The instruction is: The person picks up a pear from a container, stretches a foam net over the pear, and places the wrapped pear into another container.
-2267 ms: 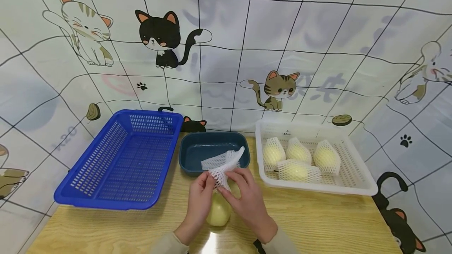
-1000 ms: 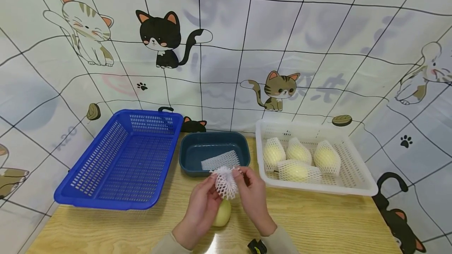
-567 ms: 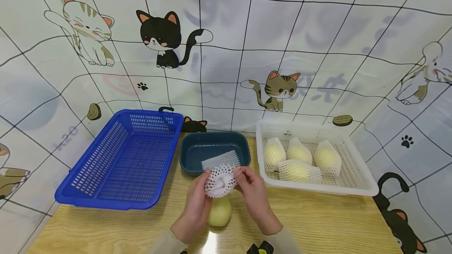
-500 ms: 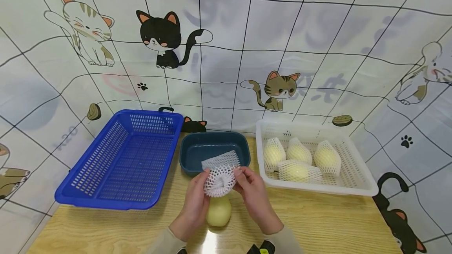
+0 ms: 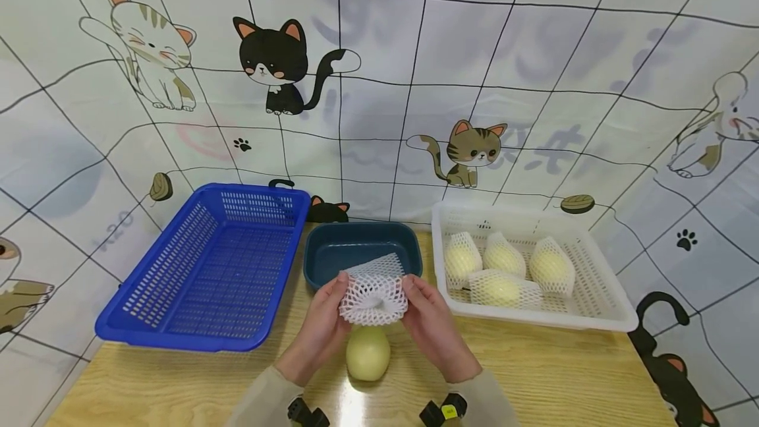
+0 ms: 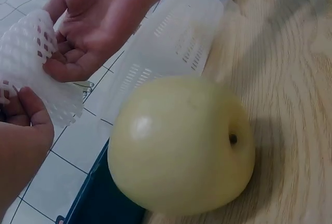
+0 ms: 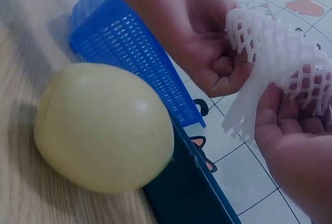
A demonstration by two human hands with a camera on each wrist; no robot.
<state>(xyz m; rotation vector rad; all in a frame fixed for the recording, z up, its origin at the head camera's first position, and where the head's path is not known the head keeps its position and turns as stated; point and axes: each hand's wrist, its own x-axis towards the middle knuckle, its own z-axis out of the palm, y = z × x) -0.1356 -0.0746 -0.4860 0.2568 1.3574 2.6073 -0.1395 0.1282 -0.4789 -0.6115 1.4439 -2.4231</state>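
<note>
In the head view my left hand (image 5: 320, 321) and right hand (image 5: 437, 328) pinch opposite sides of a white foam net sleeve (image 5: 375, 288), which is stretched wide between them. Its mouth faces my body. The sleeve also shows between curled fingers in the left wrist view and the right wrist view. Just below it, a bare pale yellow pear (image 5: 367, 353) stands on the wooden table, apart from both hands. The left wrist view shows a dark dimple on the pear (image 6: 176, 146). Another net sleeve (image 5: 385, 265) lies flat in the dark teal tray (image 5: 338, 249), partly hidden behind the held one.
A blue perforated basket (image 5: 231, 282) with nothing in it stands at the left. At the right is a white basket (image 5: 599, 282) holding several pears in net sleeves (image 5: 551, 267). A cat-printed sheet (image 5: 379, 104) hangs behind the wooden table (image 5: 534, 374).
The sleeve was narrow and bunched near the tray; both hands have turned its mouth towards me and spread it wider. The hands moved apart, leaving the pear fully visible.
</note>
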